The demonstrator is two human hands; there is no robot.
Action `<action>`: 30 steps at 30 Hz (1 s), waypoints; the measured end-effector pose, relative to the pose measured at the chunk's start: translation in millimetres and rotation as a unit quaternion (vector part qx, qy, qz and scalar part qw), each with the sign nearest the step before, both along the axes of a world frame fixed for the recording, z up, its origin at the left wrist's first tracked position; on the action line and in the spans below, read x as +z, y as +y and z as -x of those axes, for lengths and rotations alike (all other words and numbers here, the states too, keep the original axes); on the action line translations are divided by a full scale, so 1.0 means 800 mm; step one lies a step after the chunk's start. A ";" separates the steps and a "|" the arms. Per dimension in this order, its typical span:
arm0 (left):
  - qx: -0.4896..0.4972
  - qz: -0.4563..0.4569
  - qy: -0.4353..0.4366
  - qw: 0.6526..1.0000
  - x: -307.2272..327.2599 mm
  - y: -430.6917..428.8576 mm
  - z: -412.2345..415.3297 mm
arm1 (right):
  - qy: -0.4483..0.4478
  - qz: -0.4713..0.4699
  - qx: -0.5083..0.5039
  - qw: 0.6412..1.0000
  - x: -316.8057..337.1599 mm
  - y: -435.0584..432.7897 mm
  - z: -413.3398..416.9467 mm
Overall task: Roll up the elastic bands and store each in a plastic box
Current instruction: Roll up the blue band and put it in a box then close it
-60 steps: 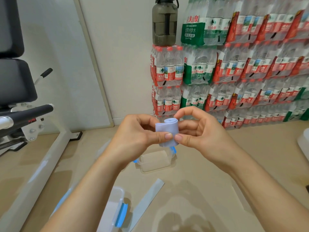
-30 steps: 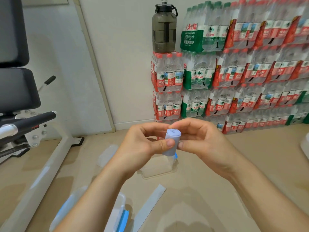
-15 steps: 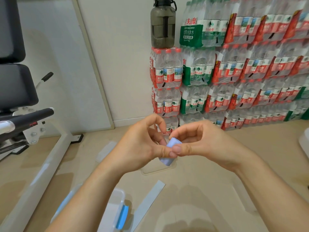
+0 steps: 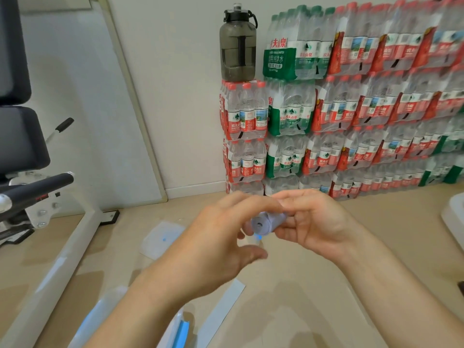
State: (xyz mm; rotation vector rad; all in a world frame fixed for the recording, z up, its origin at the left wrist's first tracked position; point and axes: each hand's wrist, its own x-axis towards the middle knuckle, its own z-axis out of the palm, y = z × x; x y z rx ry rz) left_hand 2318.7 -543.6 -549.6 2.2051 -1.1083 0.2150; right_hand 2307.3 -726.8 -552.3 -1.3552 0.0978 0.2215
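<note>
The right hand (image 4: 316, 222) is pinching a rolled pale-blue elastic band (image 4: 266, 222) mid-air; the left hand (image 4: 221, 244) is hovering open, hiding a clear plastic box. A flat band strip (image 4: 223, 310) is lying near on the floor.

Lilac band (image 4: 266, 223) tightly rolled, sideways

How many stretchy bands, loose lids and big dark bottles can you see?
Bands: 2 (rolled band, flat band on the floor)
Loose lid: 1
Big dark bottle: 1
Total: 4
</note>
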 end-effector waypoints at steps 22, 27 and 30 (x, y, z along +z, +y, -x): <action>0.122 0.475 0.422 0.763 -0.014 -0.024 -0.016 | -0.249 0.179 -0.122 0.944 -0.007 0.039 0.006; 0.136 0.440 0.503 0.731 -0.017 -0.036 -0.012 | -0.248 0.120 -0.148 0.950 -0.011 0.036 0.003; 0.107 0.399 0.539 0.734 -0.013 -0.037 -0.010 | -0.222 0.059 -0.152 0.961 -0.010 0.029 0.000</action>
